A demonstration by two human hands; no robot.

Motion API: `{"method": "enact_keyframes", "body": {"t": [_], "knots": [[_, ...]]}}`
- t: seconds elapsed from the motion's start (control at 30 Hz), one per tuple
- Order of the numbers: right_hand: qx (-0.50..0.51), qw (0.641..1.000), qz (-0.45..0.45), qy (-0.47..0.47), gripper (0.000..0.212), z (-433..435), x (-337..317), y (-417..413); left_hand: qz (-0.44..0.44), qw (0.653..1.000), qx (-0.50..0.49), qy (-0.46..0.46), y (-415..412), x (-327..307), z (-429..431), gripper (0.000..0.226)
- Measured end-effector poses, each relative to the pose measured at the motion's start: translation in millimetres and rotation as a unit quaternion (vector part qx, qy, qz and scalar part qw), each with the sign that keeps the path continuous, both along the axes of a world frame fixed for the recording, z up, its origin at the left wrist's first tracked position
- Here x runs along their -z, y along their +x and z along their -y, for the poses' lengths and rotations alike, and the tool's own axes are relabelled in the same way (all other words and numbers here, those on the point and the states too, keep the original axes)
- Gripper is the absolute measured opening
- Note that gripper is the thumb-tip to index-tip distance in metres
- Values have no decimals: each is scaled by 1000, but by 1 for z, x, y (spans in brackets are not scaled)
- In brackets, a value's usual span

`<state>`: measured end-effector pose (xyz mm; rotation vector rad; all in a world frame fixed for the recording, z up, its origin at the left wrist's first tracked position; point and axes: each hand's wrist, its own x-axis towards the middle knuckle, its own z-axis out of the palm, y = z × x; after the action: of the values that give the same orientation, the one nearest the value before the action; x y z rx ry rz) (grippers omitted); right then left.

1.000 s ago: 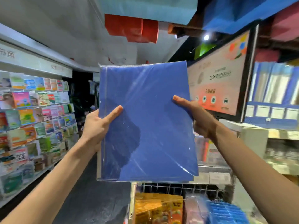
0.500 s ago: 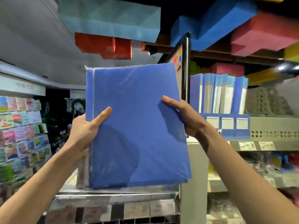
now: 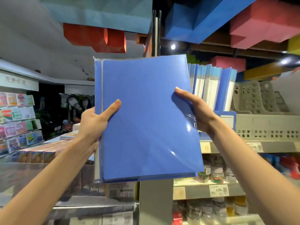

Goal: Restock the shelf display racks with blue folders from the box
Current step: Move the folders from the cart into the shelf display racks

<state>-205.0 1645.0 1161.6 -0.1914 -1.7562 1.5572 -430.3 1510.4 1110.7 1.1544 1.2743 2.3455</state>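
The shelving [image 3: 276, 146] behind the right hand fills more of the scene than it did half a second ago, while the wall of cards [image 3: 16, 120] beyond the left hand has slid further out to the side. The overhead blocks, blue [image 3: 203, 18] and pink [image 3: 267, 25], now hang well above the right hand, with the red one [image 3: 97, 36] above the left. Between the two hands, held up at about the height of the upper shelf, is the pack of blue folders [image 3: 146, 117]. It is upright in its clear wrap as before, its spine edge towards the left hand. The row of filed folders [image 3: 212, 88] in the blue rack [image 3: 227, 117], which earlier stood off to the outer side of the right hand, now shows just behind that hand and the pack's right edge. How near the pack really is to them I cannot tell. Grey baskets [image 3: 259, 98] sit further out on the same shelf. The left hand [image 3: 95, 122] still grips the pack's left edge, thumb laid flat across the front and fingers hidden behind. The right hand [image 3: 196, 111] keeps the same hold on the right edge, thumb on the front where the wrap crinkles. A price tag [image 3: 219, 190] shows on the shelf lip below the right forearm.
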Motion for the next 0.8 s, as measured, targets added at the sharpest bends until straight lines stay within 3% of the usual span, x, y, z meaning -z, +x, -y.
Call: {"method": "enact_keyframes", "body": {"t": [0.17, 0.33, 0.53, 0.8], "knots": [[43, 999, -5, -6, 34, -24, 11, 28, -4, 1000, 13, -2, 23, 5, -25, 27], [-2, 1000, 0, -6, 45, -58, 7, 45, 0, 1000, 15, 5, 46, -2, -42, 27], [-37, 999, -17, 20, 33, -111, -2, 66, -34, 999, -28, 29, 86, -14, -69, 27], [-40, 998, -2, 52, 49, -184, -27, 144, -71, 991, -96, 60, 170, -37, -142, 19]]}}
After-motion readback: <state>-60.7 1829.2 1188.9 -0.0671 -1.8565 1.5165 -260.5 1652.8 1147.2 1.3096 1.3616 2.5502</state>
